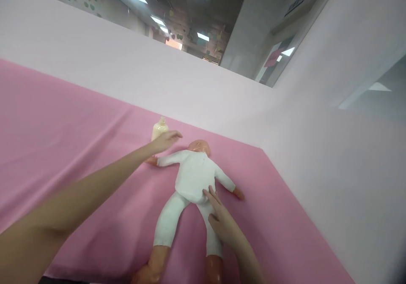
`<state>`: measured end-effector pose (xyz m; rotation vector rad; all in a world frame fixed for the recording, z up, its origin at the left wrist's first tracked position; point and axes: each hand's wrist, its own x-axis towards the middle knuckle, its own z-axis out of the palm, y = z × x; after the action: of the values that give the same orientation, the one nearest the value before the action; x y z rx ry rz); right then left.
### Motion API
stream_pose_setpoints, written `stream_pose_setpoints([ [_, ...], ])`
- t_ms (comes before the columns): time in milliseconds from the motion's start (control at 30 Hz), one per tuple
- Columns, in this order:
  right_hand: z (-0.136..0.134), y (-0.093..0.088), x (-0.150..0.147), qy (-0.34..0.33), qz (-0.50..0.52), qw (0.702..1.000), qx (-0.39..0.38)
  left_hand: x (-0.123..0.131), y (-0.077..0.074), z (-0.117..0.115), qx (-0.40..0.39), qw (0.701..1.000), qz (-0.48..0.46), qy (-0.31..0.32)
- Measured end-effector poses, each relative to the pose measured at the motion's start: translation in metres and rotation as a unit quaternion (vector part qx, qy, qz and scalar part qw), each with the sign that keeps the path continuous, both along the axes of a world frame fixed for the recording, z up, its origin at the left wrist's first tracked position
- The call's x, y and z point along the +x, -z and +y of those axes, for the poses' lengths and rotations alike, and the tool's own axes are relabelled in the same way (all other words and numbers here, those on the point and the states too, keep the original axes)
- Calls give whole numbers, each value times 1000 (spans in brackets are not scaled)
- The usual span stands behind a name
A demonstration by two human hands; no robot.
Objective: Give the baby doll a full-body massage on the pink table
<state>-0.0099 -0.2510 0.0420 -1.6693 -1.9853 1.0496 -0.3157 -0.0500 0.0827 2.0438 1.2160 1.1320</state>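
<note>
Pink-covered bench point(269, 225): doll point(195, 176) in white lies on it, limbs spread. Right hand point(223, 220): fingers extended, released, tips at the doll's lower torso. Left hand point(166, 140): fingers released, near the head, partly before a cream bottle point(159, 127).

Left hand point(167, 141) — fingers point(175, 135) loosely extended, bare forearm point(104, 189) behind; right hand point(224, 224) — fingers point(216, 202) slightly spread ahead of wrist point(241, 247).

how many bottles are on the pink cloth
1: the bottle is on the pink cloth, left of the doll's head in the picture, partly hidden by the person's left hand. No others show.
</note>
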Motion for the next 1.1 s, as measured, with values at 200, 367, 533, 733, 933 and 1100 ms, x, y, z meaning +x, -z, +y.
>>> stream_pose_setpoints([
  [200, 53, 6, -25, 9, -79, 993, 90, 93, 39, -41, 119, 965, 168, 160],
  [367, 101, 18, -32, -41, -145, 979, 135, 130, 74, -40, 134, 959, 232, 96],
  [533, 137, 30, -15, -72, -104, 977, 174, 130, 89, -37, 148, 964, 216, 53],
  [733, 161, 54, -5, 74, 9, 983, 169, 128, 94, -39, 106, 972, 197, -74],
  [933, 137, 57, -18, 112, -30, 982, 147, 129, 99, -37, 67, 972, 200, -103],
  [1100, 117, 45, -35, 77, -105, 981, 142, 128, 100, -37, 69, 974, 195, -96],
])
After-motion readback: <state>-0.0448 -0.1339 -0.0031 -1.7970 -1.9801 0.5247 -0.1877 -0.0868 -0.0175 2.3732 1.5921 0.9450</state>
